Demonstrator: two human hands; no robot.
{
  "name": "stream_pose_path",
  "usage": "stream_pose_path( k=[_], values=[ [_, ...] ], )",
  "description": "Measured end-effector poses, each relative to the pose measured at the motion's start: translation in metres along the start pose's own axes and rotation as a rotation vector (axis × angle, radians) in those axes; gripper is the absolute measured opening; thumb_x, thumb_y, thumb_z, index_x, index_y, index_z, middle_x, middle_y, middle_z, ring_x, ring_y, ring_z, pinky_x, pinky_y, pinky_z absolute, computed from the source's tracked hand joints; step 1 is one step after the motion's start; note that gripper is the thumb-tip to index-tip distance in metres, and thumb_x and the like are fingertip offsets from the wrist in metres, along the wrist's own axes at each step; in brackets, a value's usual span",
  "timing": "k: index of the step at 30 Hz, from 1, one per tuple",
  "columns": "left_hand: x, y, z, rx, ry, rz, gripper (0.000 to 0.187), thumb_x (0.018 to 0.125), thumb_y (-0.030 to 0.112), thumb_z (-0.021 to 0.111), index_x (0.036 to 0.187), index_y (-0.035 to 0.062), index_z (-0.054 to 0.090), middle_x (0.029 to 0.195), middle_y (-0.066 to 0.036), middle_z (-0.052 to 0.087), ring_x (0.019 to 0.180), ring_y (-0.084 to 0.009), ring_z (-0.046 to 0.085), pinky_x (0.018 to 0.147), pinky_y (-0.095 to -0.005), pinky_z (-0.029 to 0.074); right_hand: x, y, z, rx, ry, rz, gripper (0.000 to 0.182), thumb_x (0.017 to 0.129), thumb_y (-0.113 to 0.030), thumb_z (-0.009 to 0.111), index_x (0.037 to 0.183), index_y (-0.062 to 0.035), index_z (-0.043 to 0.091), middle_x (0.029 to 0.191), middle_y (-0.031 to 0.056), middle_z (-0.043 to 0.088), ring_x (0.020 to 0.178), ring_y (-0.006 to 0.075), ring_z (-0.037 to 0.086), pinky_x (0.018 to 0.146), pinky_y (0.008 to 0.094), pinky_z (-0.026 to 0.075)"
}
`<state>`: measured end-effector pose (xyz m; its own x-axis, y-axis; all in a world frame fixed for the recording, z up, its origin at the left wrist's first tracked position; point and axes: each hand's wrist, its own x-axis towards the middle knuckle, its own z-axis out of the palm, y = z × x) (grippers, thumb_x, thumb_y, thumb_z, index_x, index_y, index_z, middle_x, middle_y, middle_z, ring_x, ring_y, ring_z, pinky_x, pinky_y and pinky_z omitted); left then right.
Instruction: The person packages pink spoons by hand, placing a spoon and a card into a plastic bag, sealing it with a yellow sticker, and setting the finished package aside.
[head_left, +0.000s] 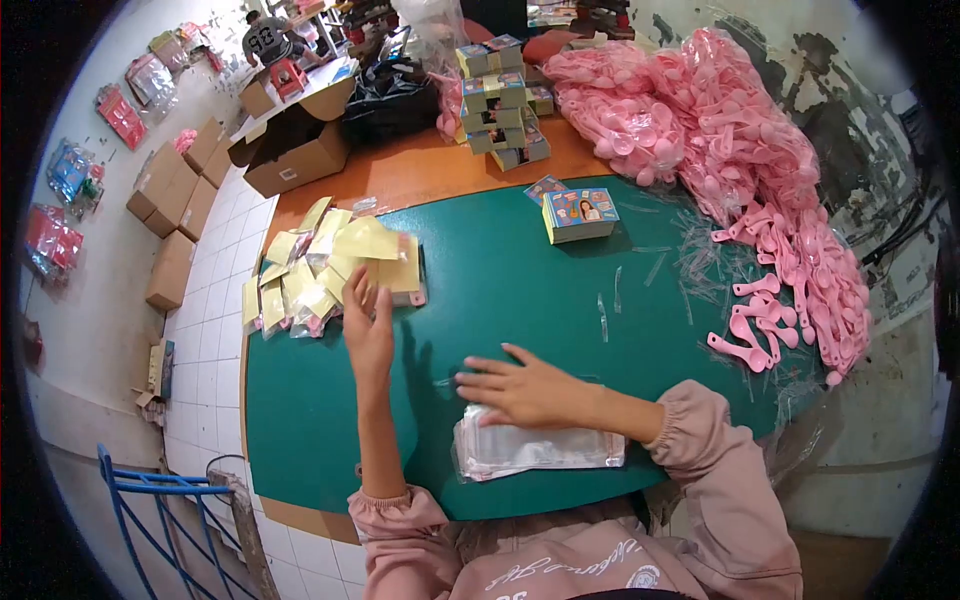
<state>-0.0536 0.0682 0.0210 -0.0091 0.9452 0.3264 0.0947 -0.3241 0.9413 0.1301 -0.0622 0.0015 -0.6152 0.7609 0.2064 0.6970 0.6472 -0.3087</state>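
Observation:
My left hand (368,325) is raised at the near edge of a pile of packets (312,275), its fingers apart and nothing in them. The packets are clear bags with pale yellow cards, and pink shows in some of them. Just beyond the fingertips, one yellow-carded packet (370,240) looks blurred on top of the pile. My right hand (525,390) hovers palm down, fingers spread, over a stack of flat clear plastic bags (550,450) close to my body. The hand covers the far part of that stack.
Pink scoops (760,325) lie loose at the right, below large bags of scoops (700,110). A stack of printed cards (580,215) sits on the green tabletop (480,270); bundled cards (497,105) stand behind. Clear plastic strips (603,318) lie about. A person (270,42) sits far back.

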Motion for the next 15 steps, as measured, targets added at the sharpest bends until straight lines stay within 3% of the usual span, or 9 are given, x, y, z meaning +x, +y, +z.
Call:
stream_pose_path(
  k=[3, 4, 6, 8, 10, 12, 14, 15],
  values=[
    [-0.026, 0.023, -0.009, 0.191, 0.022, -0.034, 0.025, 0.086, 0.006, 0.049, 0.111, 0.0016, 0.048, 0.113, -0.012, 0.052, 0.104, -0.0198, 0.051, 0.081, -0.0305, 0.046, -0.003, 0.002, 0.003, -0.015, -0.206, 0.025, 0.064, 0.087, -0.056, 0.022, 0.134, -0.0122, 0.029, 0.141, 0.0012, 0.026, 0.131, 0.0177, 0.020, 0.102, 0.0592, 0.007],
    [-0.036, 0.030, -0.015, 0.190, 0.016, -0.035, 0.025, 0.086, 0.006, 0.049, 0.111, 0.0016, 0.048, 0.113, -0.012, 0.052, 0.104, -0.0198, 0.051, 0.081, -0.0305, 0.046, -0.014, 0.005, -0.002, -0.014, -0.204, 0.031, 0.064, 0.087, -0.056, 0.022, 0.134, -0.0122, 0.029, 0.141, 0.0012, 0.026, 0.131, 0.0177, 0.020, 0.102, 0.0592, 0.007],
    [-0.053, 0.041, -0.026, 0.274, -0.151, -0.013, 0.023, 0.085, 0.005, 0.050, 0.108, 0.0018, 0.051, 0.111, -0.010, 0.053, 0.102, -0.0191, 0.052, 0.080, -0.0299, 0.046, -0.046, 0.020, -0.022, -0.082, -0.312, 0.150, 0.065, 0.086, -0.054, 0.030, 0.137, -0.0148, 0.021, 0.143, 0.0023, 0.021, 0.132, 0.0186, 0.016, 0.100, 0.0618, 0.005],
    [-0.065, 0.042, -0.035, 0.266, -0.180, -0.023, 0.021, 0.085, 0.004, 0.050, 0.105, 0.0014, 0.053, 0.109, -0.010, 0.054, 0.100, -0.0185, 0.053, 0.079, -0.0300, 0.047, -0.088, 0.045, -0.038, -0.248, -0.234, 0.258, 0.070, 0.083, -0.056, 0.035, 0.136, -0.0118, 0.024, 0.142, 0.0031, 0.022, 0.132, 0.0191, 0.016, 0.099, 0.0641, 0.003],
    [-0.070, 0.042, -0.037, 0.255, -0.213, -0.033, 0.019, 0.084, 0.004, 0.051, 0.103, 0.0010, 0.054, 0.107, -0.009, 0.055, 0.098, -0.0179, 0.054, 0.078, -0.0302, 0.048, -0.124, 0.078, -0.064, -0.409, -0.191, 0.639, 0.075, 0.078, -0.053, 0.046, 0.136, -0.0123, 0.023, 0.143, 0.0072, 0.020, 0.133, 0.0204, 0.014, 0.098, 0.0642, 0.004],
    [-0.073, 0.044, -0.037, 0.268, -0.220, -0.053, 0.017, 0.084, 0.003, 0.051, 0.099, 0.0003, 0.056, 0.101, -0.009, 0.057, 0.093, -0.0173, 0.056, 0.076, -0.0299, 0.049, -0.160, 0.113, -0.095, -0.614, 0.019, 1.060, 0.076, 0.074, -0.048, 0.056, 0.135, -0.0131, 0.027, 0.141, 0.0106, 0.023, 0.132, 0.0207, 0.016, 0.101, 0.0602, 0.006],
    [-0.074, 0.053, -0.032, 0.305, -0.261, -0.035, 0.017, 0.083, 0.003, 0.052, 0.099, 0.0006, 0.057, 0.100, -0.010, 0.057, 0.091, -0.0190, 0.057, 0.075, -0.0296, 0.049, -0.170, 0.110, -0.128, -0.854, -0.063, 1.195, 0.061, 0.072, -0.038, 0.062, 0.124, -0.0114, 0.044, 0.131, 0.0137, 0.039, 0.126, 0.0222, 0.030, 0.102, 0.0554, 0.011],
    [-0.076, 0.057, -0.028, 0.348, -0.301, -0.020, 0.017, 0.082, 0.003, 0.053, 0.098, 0.0008, 0.057, 0.099, -0.011, 0.058, 0.089, -0.0207, 0.058, 0.075, -0.0293, 0.048, -0.182, 0.121, -0.139, -0.852, -0.063, 1.191, 0.061, 0.072, -0.038, 0.062, 0.124, -0.0114, 0.044, 0.131, 0.0137, 0.039, 0.126, 0.0222, 0.030, 0.102, 0.0554, 0.011]
  ],
)
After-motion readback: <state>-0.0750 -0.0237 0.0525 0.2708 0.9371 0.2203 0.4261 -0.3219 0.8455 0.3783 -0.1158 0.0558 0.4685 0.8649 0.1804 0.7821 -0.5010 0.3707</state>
